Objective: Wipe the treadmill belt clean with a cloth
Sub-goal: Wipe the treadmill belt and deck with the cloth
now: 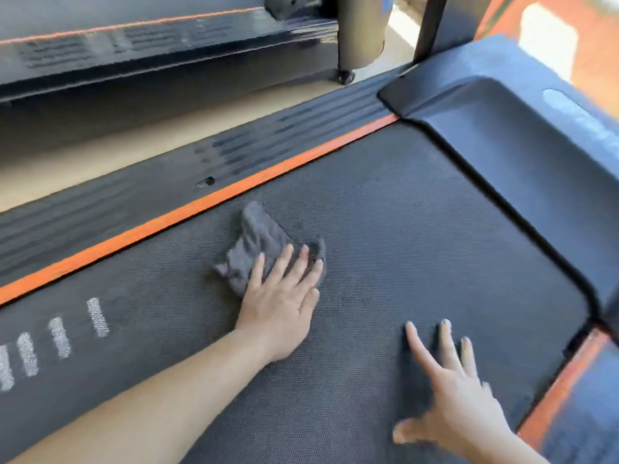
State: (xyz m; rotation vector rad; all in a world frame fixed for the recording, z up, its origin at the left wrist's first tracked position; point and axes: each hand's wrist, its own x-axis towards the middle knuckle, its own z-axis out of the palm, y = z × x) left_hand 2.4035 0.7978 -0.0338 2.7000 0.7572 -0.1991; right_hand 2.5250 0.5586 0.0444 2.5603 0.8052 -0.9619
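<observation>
The dark textured treadmill belt (pixel 402 229) fills the middle of the view. A crumpled grey cloth (pixel 258 242) lies on it close to the orange side strip. My left hand (pixel 281 303) presses flat on the cloth's near half with straight, spread fingers. My right hand (pixel 459 396) rests flat on the bare belt to the right, fingers spread, holding nothing.
An orange strip (pixel 201 205) and a ribbed black side rail (pixel 167 185) border the belt's far side. The black motor cover (pixel 522 142) closes the belt's right end. A second treadmill (pixel 134 48) stands beyond a strip of beige floor. White bars (pixel 60 336) are printed on the belt at left.
</observation>
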